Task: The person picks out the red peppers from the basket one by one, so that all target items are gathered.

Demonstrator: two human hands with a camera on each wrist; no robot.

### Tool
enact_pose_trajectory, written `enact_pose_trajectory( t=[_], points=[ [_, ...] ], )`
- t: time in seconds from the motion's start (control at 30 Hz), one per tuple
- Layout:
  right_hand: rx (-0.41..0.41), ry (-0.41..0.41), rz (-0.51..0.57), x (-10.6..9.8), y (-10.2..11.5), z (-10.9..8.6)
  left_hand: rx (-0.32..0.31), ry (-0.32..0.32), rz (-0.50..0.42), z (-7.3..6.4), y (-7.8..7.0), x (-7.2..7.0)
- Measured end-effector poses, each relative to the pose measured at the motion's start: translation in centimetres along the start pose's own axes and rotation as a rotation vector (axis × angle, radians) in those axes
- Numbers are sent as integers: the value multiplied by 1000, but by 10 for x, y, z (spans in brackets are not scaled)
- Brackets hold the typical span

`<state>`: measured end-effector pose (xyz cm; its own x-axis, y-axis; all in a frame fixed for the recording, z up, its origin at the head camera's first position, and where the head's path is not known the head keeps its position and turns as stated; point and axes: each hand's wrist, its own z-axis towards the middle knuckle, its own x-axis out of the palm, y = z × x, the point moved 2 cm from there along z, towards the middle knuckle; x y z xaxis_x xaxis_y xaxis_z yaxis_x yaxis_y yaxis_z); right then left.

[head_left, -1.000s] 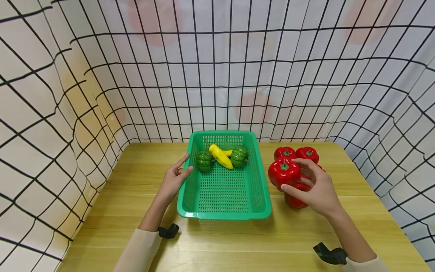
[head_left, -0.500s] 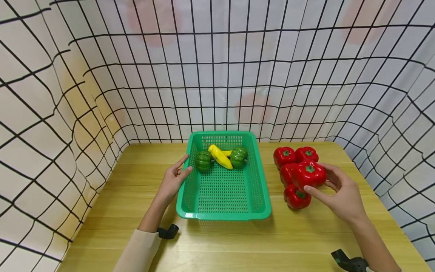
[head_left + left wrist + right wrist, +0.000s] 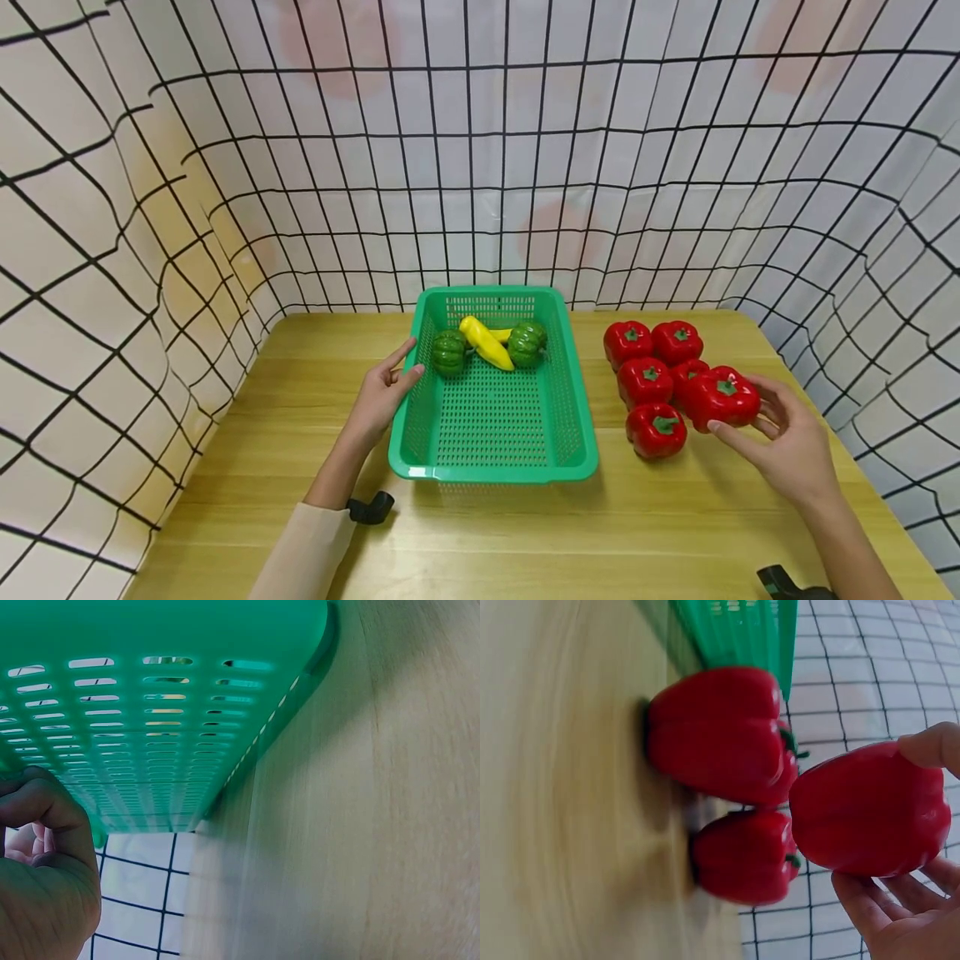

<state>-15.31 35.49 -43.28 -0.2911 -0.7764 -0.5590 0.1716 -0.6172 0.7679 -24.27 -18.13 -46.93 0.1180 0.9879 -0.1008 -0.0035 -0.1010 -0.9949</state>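
In the head view, a green plastic basket [image 3: 495, 475] stands mid-table. My left hand [image 3: 381, 398] holds its left rim, thumb over the edge; the left wrist view shows curled fingers beside the perforated wall [image 3: 112, 750]. On the right, my right hand [image 3: 795, 442] grips a red bell pepper [image 3: 723, 398] between thumb and fingers. The right wrist view shows this bell pepper [image 3: 866, 814] raised off the table. Several other red bell peppers [image 3: 645, 382] stand close together just left of it, stems upward.
Inside the basket's far half lie two green pumpkin-shaped vegetables [image 3: 449, 353] and a yellow pepper-like vegetable [image 3: 486, 343] over another yellow piece. The wooden table [image 3: 480, 542] meets a white curtain with black grid lines [image 3: 487, 167] at the back and sides.
My right hand has carried the held bell pepper to the right and slightly down, from the group's left side past it to the right. The left hand and basket have hardly moved.
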Motion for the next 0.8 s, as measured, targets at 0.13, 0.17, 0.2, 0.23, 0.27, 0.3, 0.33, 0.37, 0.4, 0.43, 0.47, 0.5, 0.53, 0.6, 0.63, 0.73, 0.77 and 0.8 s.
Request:
enact_pose_trajectory(
  t=[0.13,0.17,0.2,0.23,0.27,0.3,0.33,0.37,0.4,0.43,0.47,0.5,0.53,0.6,0.63,0.73,0.77,0.8],
  points=[
    [10,-2,12,-3,-14,-1,-3,-1,-5,0,1,0],
    [13,1,11,-3,-18,-2,-3,-3,-1,0,1,0],
    [19,6,7,-3,-21,-2,-2,-2,-1,0,1,0],
    [29,12,-3,-3,-24,-3,-1,-3,0,0,1,0],
    [41,20,-14,-3,-27,-4,0,-4,0,0,1,0],
    [53,28,-25,-3,-31,-5,0,-4,-1,0,1,0],
    [62,36,-34,-3,-34,-5,0,-5,-1,1,1,0],
    [76,47,-45,-2,-36,-6,0,-6,-2,1,1,0],
    [85,55,-56,-1,-39,-7,-1,-5,-5,1,1,0],
    [88,60,-61,0,-41,-7,-2,-8,-7,1,1,0],
    [89,63,-66,1,-43,-8,-3,-7,-4,1,1,0],
    [88,64,-71,2,-44,-8,-4,-6,1,1,1,0],
    [87,66,-74,2,-46,-8,-3,-5,3,1,1,0],
    [88,72,-77,4,-48,-9,-2,-2,7,2,2,-1],
    [89,75,-78,4,-49,-9,0,-1,6,2,2,-1],
    [102,89,-84,6,-52,-8,4,5,4,2,3,-1],
    [109,94,-87,7,-53,-8,4,7,3,2,3,-1],
    [117,99,-91,8,-54,-8,3,6,0,2,2,-2]
  ],
)
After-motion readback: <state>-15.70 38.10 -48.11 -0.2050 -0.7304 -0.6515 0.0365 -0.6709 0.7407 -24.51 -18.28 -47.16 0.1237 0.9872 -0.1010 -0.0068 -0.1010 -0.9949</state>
